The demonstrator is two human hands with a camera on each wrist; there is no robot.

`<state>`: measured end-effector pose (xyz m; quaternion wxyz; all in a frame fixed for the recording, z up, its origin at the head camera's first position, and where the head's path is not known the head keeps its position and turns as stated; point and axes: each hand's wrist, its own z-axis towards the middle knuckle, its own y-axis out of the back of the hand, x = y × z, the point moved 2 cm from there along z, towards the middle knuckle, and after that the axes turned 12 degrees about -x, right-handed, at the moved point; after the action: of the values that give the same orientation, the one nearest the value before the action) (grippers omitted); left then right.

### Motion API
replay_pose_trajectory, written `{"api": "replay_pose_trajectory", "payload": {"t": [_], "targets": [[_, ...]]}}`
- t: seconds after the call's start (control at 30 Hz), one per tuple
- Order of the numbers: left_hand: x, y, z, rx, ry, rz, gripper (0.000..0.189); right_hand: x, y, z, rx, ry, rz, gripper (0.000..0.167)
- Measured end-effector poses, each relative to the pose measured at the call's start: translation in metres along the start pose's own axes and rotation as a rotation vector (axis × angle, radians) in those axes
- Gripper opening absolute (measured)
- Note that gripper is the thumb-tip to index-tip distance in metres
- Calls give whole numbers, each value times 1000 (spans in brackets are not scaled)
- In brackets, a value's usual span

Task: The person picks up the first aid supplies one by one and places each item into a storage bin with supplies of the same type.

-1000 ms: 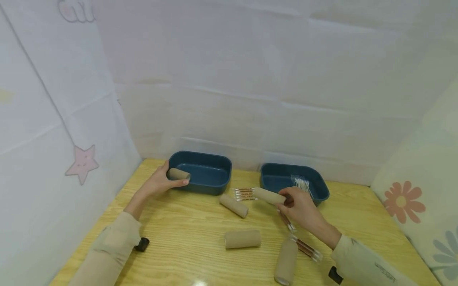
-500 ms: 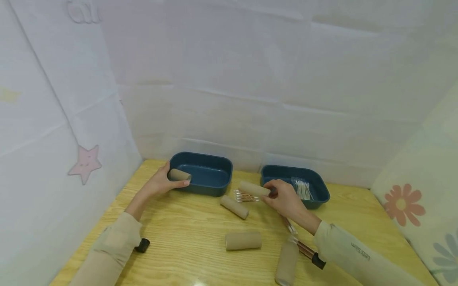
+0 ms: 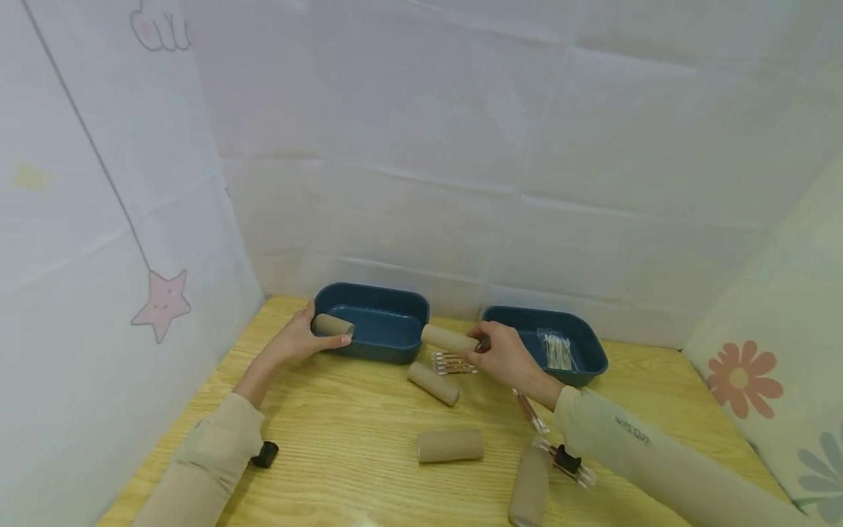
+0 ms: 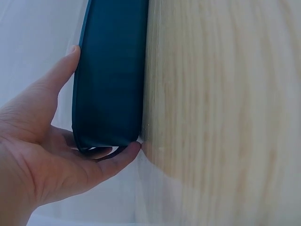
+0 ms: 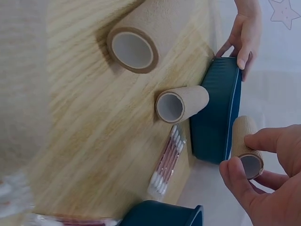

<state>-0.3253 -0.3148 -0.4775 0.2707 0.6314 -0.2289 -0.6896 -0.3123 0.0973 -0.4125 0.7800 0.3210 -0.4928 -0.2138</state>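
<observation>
My left hand (image 3: 299, 339) grips the left end of a dark blue plastic bin (image 3: 388, 326); in the left wrist view the thumb lies along its rim and the fingers curve round its end wall. Inside that bin, at the left, rests a brown cardboard tube (image 3: 333, 326). My right hand (image 3: 512, 360) pinches another cardboard tube (image 3: 449, 337) near one end, between thumb and fingers. This tube is raised above the table, its far end close to the bin's right side. In the right wrist view the held tube (image 5: 244, 129) shows its hollow end.
Cardboard tubes lie on the wooden table: one near the bin (image 3: 433, 383), one mid-table (image 3: 451, 446), one nearer (image 3: 530, 484). Packs of cotton swabs lie behind (image 3: 454, 364) and at right (image 3: 530, 412). A second blue bin (image 3: 598, 359) contains a white swab pack (image 3: 557, 351).
My right hand has moved left with its tube, from beside the right bin to the left bin's right edge. The left hand keeps its grip on the left bin.
</observation>
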Motion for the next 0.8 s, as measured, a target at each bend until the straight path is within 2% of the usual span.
{"api": "replay_pose_trajectory", "payload": {"t": [0.2, 0.43, 0.7, 0.8], "targets": [[1, -2, -1, -9, -1, 3, 132, 3, -12, 13, 27, 11, -2, 35], [-3, 0, -4, -19, 14, -21, 132, 11, -31, 31, 45, 14, 67, 35], [-8, 1, -5, -27, 21, -59, 132, 21, -49, 50, 70, 26, 82, 33], [-10, 1, -5, -28, 25, -47, 131, 22, -55, 55, 68, 23, 80, 32]]}}
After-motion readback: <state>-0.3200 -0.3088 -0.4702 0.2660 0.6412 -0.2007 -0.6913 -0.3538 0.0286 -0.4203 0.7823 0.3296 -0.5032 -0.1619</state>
